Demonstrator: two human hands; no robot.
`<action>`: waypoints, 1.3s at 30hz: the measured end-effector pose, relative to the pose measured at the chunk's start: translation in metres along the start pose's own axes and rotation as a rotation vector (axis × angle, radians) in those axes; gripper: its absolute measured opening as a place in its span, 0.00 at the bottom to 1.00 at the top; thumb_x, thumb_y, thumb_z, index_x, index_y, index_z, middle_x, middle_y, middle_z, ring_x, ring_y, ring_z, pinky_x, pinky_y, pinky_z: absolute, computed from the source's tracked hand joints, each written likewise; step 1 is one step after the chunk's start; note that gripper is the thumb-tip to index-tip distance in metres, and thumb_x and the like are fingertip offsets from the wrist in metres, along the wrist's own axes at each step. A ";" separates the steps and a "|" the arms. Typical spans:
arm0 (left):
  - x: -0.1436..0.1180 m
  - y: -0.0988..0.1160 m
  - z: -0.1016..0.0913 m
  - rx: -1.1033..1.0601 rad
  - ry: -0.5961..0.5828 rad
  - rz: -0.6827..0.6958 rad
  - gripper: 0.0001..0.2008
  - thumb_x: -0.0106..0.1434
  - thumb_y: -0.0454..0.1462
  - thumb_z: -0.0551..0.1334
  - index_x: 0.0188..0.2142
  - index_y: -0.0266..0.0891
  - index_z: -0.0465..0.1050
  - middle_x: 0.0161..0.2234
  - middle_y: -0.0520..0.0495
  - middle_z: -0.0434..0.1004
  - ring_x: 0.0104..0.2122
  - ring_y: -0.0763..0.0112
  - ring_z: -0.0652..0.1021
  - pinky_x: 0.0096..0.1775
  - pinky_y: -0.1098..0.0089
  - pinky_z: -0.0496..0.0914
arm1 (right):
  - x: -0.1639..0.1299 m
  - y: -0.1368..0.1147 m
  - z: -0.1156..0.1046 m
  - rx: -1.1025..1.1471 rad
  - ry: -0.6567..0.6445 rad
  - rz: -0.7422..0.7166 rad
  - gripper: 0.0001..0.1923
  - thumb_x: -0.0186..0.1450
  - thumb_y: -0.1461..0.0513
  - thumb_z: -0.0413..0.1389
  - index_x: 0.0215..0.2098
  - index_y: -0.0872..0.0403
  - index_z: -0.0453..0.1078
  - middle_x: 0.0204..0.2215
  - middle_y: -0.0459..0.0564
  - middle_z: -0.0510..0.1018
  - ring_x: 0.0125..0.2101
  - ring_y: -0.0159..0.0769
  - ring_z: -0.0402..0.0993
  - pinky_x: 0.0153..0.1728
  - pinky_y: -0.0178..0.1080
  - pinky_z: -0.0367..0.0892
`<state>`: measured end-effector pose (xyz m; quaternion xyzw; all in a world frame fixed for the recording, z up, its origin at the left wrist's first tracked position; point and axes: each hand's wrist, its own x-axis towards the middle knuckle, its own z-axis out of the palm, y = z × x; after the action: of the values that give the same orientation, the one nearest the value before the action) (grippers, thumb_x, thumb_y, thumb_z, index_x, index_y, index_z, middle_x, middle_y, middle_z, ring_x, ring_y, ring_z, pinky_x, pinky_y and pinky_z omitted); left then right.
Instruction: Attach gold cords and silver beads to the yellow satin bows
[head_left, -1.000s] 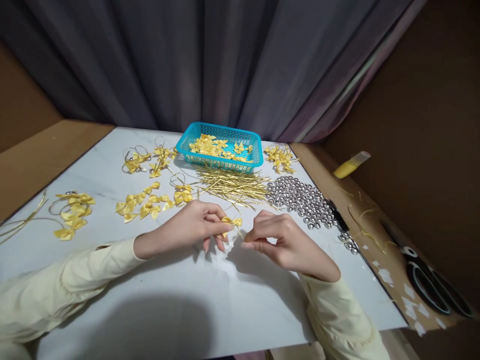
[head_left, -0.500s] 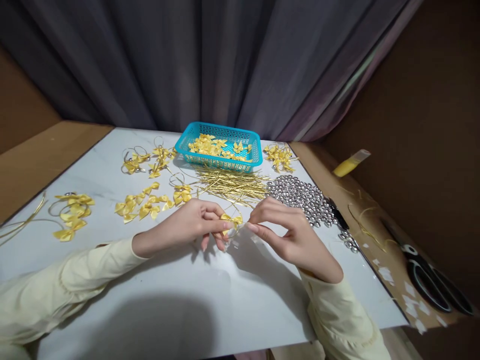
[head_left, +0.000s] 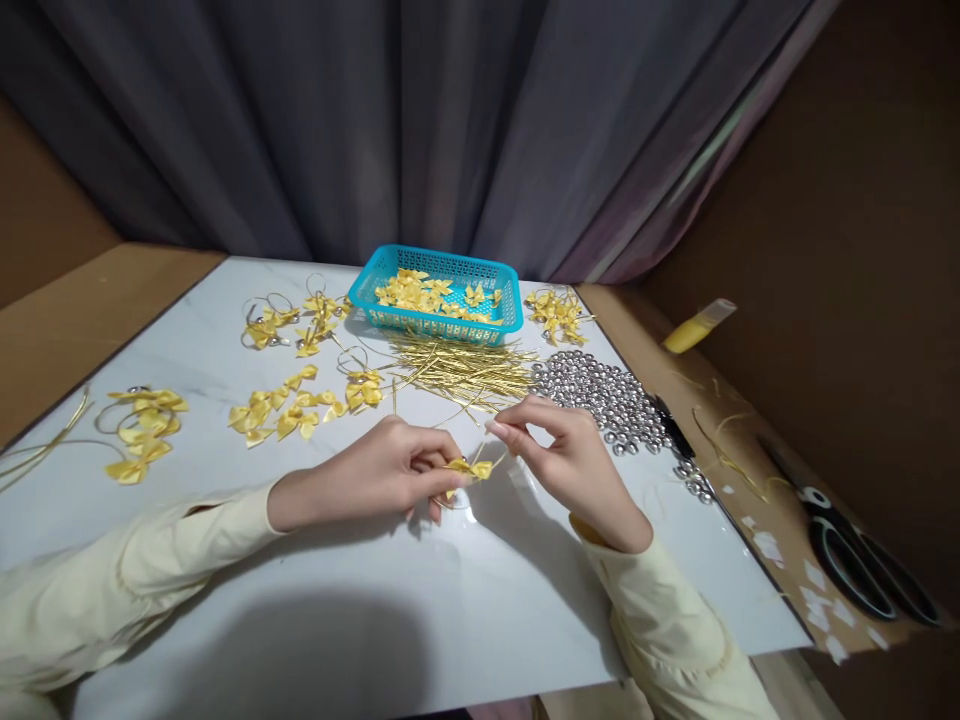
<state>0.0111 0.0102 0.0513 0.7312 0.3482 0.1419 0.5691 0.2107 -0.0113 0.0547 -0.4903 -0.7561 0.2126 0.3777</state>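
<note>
Yellow ribbon bow (head_left: 471, 468), near centre of the white table (head_left: 375, 590), looks light, soft and easily crushed. I see my left hand (head_left: 375, 475) pinching its knot; my right hand (head_left: 574, 455) pinches a thin gold cord (head_left: 496, 462) beside it.

Bare white tabletop (head_left: 420, 610) near — gold wires (head_left: 465, 368), silver bells (head_left: 600, 395) beyond

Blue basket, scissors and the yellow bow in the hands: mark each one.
blue basket (head_left: 439, 325), head view, on its front wall.
scissors (head_left: 844, 552), head view, on the near black handle loop.
yellow bow (head_left: 471, 468), head view, on its middle, pinched by the left hand (head_left: 375, 478).
</note>
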 end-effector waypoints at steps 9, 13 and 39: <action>0.003 0.010 -0.007 -0.157 0.133 -0.057 0.09 0.58 0.39 0.60 0.27 0.35 0.68 0.21 0.50 0.76 0.19 0.75 0.76 0.18 0.79 0.67 | -0.005 -0.013 -0.016 0.059 -0.231 -0.139 0.11 0.63 0.63 0.53 0.23 0.56 0.68 0.19 0.45 0.70 0.22 0.28 0.63 0.28 0.34 0.58; 0.003 0.007 -0.004 -0.101 0.133 -0.065 0.09 0.58 0.39 0.60 0.26 0.35 0.67 0.19 0.51 0.75 0.17 0.75 0.74 0.18 0.78 0.66 | -0.007 -0.016 -0.012 0.088 -0.338 -0.264 0.11 0.63 0.65 0.52 0.23 0.57 0.68 0.18 0.44 0.69 0.22 0.27 0.61 0.31 0.35 0.59; -0.010 0.003 -0.004 0.517 0.298 0.558 0.05 0.62 0.32 0.57 0.35 0.36 0.71 0.25 0.51 0.77 0.22 0.77 0.75 0.25 0.78 0.66 | -0.009 -0.021 -0.022 0.151 -0.202 -0.137 0.10 0.62 0.61 0.53 0.24 0.57 0.65 0.19 0.44 0.67 0.22 0.27 0.61 0.26 0.33 0.58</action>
<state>0.0025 0.0055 0.0570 0.8879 0.2393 0.3034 0.2496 0.2180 -0.0292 0.0796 -0.3838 -0.8038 0.2912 0.3490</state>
